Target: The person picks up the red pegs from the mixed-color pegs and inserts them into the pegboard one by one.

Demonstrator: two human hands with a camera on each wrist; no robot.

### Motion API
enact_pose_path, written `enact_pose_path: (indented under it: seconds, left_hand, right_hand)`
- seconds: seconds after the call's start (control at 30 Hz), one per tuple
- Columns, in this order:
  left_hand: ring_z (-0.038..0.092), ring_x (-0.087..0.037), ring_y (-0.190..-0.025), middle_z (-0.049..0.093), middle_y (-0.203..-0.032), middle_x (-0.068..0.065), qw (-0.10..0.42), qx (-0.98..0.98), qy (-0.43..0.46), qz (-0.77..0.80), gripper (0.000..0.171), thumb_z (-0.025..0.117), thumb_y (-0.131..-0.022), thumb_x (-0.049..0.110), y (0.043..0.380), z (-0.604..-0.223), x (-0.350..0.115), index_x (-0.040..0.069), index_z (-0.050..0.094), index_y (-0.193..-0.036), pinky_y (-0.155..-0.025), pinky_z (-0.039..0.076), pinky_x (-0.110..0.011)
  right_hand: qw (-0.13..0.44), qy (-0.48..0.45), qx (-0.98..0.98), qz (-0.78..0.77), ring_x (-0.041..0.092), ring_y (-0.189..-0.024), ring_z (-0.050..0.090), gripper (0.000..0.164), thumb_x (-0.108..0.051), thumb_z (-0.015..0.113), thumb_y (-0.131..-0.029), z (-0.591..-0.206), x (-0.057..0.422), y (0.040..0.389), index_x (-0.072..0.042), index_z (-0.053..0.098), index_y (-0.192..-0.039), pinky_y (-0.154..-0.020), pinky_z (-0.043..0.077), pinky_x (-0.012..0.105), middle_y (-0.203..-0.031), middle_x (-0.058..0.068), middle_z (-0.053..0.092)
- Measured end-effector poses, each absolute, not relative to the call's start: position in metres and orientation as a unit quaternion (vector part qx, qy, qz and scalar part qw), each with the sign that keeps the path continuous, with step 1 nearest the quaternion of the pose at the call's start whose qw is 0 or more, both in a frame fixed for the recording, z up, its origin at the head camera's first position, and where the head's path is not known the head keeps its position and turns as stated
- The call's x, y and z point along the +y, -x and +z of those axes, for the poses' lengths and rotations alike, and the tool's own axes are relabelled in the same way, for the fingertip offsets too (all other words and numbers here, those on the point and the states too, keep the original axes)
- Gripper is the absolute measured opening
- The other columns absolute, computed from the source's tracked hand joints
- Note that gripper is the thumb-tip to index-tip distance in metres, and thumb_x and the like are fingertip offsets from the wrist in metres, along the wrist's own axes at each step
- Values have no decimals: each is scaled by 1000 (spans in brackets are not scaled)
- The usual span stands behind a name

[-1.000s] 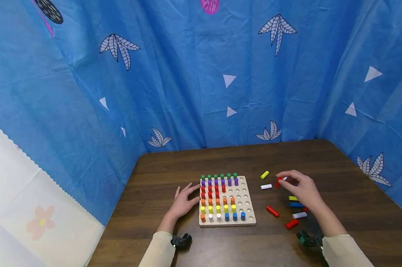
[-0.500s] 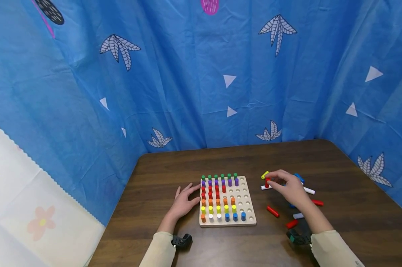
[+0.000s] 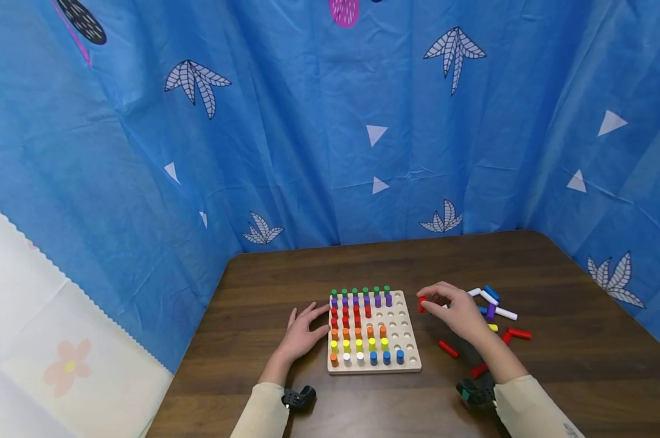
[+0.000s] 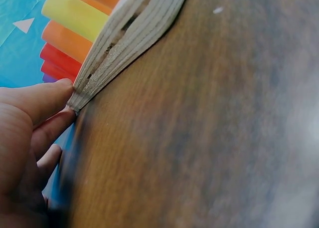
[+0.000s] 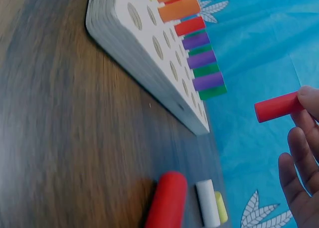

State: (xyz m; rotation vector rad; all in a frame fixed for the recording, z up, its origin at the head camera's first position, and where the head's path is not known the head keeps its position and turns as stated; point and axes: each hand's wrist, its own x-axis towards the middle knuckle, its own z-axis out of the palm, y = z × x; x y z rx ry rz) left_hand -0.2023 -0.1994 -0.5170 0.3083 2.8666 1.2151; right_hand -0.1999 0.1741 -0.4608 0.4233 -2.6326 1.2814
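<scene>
My left hand (image 3: 301,336) rests on the table with thumb and fingertips touching the left edge of a pale wooden pegboard (image 3: 389,369). In the left wrist view, the fingers (image 4: 49,99) lie against the board's side without curling round it. Between right thumb and fingers a red peg (image 5: 277,107) is pinched, just off the board's right edge and above the table. My right hand (image 3: 460,313) comes in from the right. Rows of green, purple, red, orange and yellow pegs stand in the board; its front row mixes orange, white and blue. Holes toward the right are bare.
Loose pegs lie right of the board: a red peg (image 3: 448,348) close by, a white peg (image 3: 506,313), a blue peg (image 3: 491,292), a purple peg (image 3: 491,312) and others partly under the right arm. A blue curtain (image 3: 330,152) hangs behind the brown table (image 3: 286,274).
My right hand has moved left from the loose pegs toward the board, carrying the red peg. The left hand keeps its place at the board's edge.
</scene>
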Motion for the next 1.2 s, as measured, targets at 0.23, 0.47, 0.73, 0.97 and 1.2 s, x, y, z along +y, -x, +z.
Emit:
enact_pose_path:
  seconds: [0.23,0.47,0.73,0.97,1.2]
  left_hand:
    - [33,-33,-151,49,-154,-11,7,916,-98,390,49,68,-94,31,203,-519,-200,23,58,-142,-123,-2,-65]
    - [32,-33,-151,50,-153,-10,8,917,-100,385,50,68,-94,33,204,-520,-200,23,58,-142,-123,-2,-65]
    - [32,-32,-151,51,-152,-9,8,918,-95,384,50,67,-94,35,204,-520,-199,23,58,-142,-124,-2,-64]
    - [32,-32,-151,50,-153,-10,10,918,-98,385,50,67,-94,34,204,-521,-199,23,58,-142,-123,-2,-65]
    - [33,-31,-151,51,-152,-9,9,919,-98,381,50,67,-94,35,205,-521,-200,23,58,-142,-123,-2,-64]
  right_hand:
    - [76,-151,-882,439,16,-88,61,20,-15,74,-90,-460,155,202,-19,74,-109,-74,55,18,-103,0,69]
    - [60,-164,-879,444,15,-85,61,19,-13,75,-89,-455,133,206,-18,74,-107,-74,55,17,-102,1,69]
    - [28,-164,-880,445,15,-85,59,18,-13,76,-88,-459,113,212,-15,75,-106,-73,53,18,-102,0,69]
    - [8,-182,-877,444,13,-86,60,15,-15,76,-89,-466,103,215,-16,75,-104,-78,54,21,-99,-1,68]
    - [-10,-203,-872,444,13,-83,59,13,-13,75,-88,-469,92,216,-18,75,-100,-74,54,21,-95,-4,67]
